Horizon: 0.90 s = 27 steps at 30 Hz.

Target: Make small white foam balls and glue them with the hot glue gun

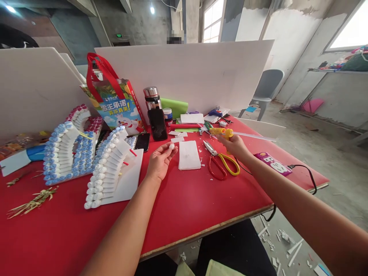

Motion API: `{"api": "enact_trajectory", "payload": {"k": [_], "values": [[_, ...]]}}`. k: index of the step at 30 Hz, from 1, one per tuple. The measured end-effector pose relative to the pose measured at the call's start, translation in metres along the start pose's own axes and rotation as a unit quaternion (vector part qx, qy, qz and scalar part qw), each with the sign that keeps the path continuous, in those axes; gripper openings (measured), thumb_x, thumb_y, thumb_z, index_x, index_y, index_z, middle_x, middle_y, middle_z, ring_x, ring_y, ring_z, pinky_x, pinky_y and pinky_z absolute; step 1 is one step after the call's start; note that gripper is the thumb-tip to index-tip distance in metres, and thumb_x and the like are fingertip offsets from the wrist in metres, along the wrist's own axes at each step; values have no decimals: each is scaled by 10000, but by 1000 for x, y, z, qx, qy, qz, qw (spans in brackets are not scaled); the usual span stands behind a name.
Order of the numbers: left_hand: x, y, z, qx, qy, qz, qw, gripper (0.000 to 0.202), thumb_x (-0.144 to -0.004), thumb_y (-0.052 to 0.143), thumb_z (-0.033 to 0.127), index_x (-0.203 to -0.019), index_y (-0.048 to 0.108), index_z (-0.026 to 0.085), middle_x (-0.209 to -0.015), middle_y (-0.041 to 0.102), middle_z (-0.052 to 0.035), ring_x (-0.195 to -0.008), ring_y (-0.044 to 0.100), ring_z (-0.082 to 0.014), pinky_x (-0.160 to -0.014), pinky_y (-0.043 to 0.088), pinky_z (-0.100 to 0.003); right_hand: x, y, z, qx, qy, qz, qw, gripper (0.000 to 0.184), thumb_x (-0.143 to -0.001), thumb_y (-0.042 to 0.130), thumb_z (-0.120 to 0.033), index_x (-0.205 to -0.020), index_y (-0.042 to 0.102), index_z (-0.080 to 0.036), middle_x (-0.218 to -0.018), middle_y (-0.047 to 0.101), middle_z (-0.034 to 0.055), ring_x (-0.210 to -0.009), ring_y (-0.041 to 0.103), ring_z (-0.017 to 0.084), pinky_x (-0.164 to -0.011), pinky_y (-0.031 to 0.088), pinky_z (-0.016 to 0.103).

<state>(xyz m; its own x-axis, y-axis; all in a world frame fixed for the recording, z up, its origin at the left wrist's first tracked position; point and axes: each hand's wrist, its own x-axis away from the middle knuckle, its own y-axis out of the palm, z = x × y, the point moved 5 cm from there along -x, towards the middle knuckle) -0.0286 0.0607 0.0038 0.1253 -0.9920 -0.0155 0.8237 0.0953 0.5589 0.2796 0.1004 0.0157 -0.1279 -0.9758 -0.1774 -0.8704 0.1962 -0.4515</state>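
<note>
Between the thumb and fingers of my left hand [158, 163] is a small white roll [171, 146], pinched above the red table. My right hand [234, 146] is wrapped round a yellow hot glue gun [219, 131], its nozzle to the left; a clear glue stick [254, 137] sticks out behind it. Between the hands lies a stack of white paper [189, 155]. Scissors [220, 161] with one red and one yellow handle rest below the glue gun. To the left of my left hand stands a curved piece covered in white and blue rolls [100, 180].
Farther left is a blue and white rolled piece [61, 153], with dried stalks [34, 201] in front. Behind stand a gift bag [117, 103], a flask [152, 97] and a phone [157, 124]. A purple packet [273, 164] and a black cable [309, 172] lie at the right edge.
</note>
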Motion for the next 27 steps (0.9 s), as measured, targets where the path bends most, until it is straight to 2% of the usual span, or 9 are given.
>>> {"api": "enact_trajectory", "payload": {"k": [2, 4, 10, 15, 19, 27], "values": [[0, 0, -1, 2, 0, -1, 1000, 238, -679, 824, 81, -903, 761, 128, -950, 752, -74, -900, 733, -183, -1027, 536, -384, -8, -12, 15, 60, 35, 20, 997, 498, -782, 604, -663, -659, 551, -183, -514, 358, -45, -474, 299, 96, -434, 259, 270], [0, 0, -1, 4, 1, -3, 1000, 234, -681, 821, 80, -903, 761, 127, -937, 754, -77, -906, 734, -188, -1024, 539, -380, -13, -18, 28, 113, 56, 40, 991, 521, -787, 571, -683, -686, 585, -173, -533, 414, -27, -481, 357, 107, -444, 286, 269], [-1, 0, -2, 14, -8, -1, 1000, 209, -679, 806, 74, -879, 763, 117, -899, 757, -76, -893, 739, -195, -1003, 552, -367, -15, -17, 50, 184, 74, 48, 979, 537, -788, 574, -693, -634, 548, -180, -514, 496, 14, -464, 453, 136, -487, 322, 283], [0, 1, -3, 15, -14, -8, 1000, 220, -688, 802, 64, -898, 759, 112, -916, 756, -90, -925, 735, -201, -1017, 544, -368, -11, -19, 46, 237, 78, 41, 967, 536, -871, 495, -663, -629, 554, -188, -559, 581, 79, -540, 540, 190, -548, 337, 301], [0, 2, -3, 16, -19, -3, 1000, 204, -693, 798, 63, -886, 760, 115, -913, 755, -85, -917, 735, -203, -1011, 549, -376, -5, -20, 40, 267, 68, 36, 961, 481, -887, 511, -608, -672, 575, -182, -672, 638, 117, -633, 580, 218, -572, 323, 307], [3, 3, -5, 7, -24, -18, 1000, 218, -698, 800, 89, -912, 766, 111, -929, 755, -75, -934, 730, -196, -1012, 546, -359, 7, -25, 41, 337, 43, 16, 941, 302, -884, 542, -439, -914, 610, -147, -848, 661, 104, -758, 600, 222, -612, 341, 286]]}}
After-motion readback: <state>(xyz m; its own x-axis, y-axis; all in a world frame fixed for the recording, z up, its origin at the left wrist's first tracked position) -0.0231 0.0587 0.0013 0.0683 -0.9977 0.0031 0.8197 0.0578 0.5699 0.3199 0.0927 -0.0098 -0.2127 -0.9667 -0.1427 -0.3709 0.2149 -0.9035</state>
